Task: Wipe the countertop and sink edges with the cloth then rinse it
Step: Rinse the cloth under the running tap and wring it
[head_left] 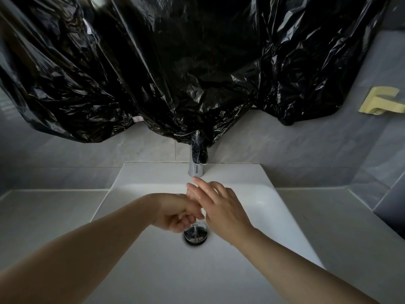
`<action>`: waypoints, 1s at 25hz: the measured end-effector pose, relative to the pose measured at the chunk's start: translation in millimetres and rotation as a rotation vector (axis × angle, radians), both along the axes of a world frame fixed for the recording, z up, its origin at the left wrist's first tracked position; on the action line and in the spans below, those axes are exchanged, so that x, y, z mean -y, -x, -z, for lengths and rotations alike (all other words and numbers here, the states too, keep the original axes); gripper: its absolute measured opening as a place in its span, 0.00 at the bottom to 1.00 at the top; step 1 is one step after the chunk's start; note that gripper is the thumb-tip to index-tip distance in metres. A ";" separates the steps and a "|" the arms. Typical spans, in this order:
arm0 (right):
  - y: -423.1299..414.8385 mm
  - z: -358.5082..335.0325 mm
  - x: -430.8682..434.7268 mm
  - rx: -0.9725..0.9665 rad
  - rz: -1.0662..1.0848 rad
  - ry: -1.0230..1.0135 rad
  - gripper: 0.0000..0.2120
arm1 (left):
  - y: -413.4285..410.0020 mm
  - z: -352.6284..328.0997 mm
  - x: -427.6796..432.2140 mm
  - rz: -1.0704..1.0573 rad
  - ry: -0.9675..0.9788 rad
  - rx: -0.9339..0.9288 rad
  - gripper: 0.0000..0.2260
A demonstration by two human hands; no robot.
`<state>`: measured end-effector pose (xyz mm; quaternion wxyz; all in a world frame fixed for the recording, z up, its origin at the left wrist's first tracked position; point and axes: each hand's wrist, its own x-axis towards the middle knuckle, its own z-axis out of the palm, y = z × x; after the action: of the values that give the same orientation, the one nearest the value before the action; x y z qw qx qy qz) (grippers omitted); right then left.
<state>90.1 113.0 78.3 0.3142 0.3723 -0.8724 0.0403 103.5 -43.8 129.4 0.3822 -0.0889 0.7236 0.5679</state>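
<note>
Bathroom: grey tiled wall (306, 150), dim light, a white basin set into a pale counter.
Cloth: neither hand has it. Your only candidate is the pale yellow piece (381, 103) hanging on the wall at far right, well apart from the basin. Whether it is fabric or a plastic fitting cannot be told from here.
Handling: if it is the cloth, expect it to be light, soft and limp, and heavier and prone to drip once wet. Take it by a bunched fold in the middle, not by a corner, so it does not trail.
Left hand (175, 212): over the drain, with its fingers curled under. Nothing shows inside them.
Right hand (217, 207): fingers straight and together, laid across the left hand's knuckles and holding nothing. A faint wet gleam shows on them.
Sink (153, 172): both hands hang inside the bowl, just above the chrome drain (195, 234).
Faucet (196, 167): directly behind the fingertips. Running water cannot be made out.
Countertop (54, 207): flat ledges on either side of the basin.
Backdrop: a crumpled black plastic sheet (175, 62) hangs over the wall above, its lower edge draped onto the faucet's top.
</note>
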 end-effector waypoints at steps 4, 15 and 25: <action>6.5 -6.8 2.6 -0.259 -0.097 0.036 0.17 | -3.6 -6.5 -4.7 0.229 0.010 0.113 0.19; 7.7 -28.9 10.7 0.019 0.163 -0.284 0.17 | 5.5 -10.2 -34.5 0.294 0.809 -0.442 0.14; 5.6 -34.8 9.9 0.344 0.265 -0.301 0.11 | 8.3 15.3 -35.1 0.417 1.372 -1.047 0.11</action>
<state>84.5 103.0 113.1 0.1050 0.2850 -0.9503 -0.0687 95.2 -8.7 114.1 -0.0396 0.1065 0.9880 -0.1041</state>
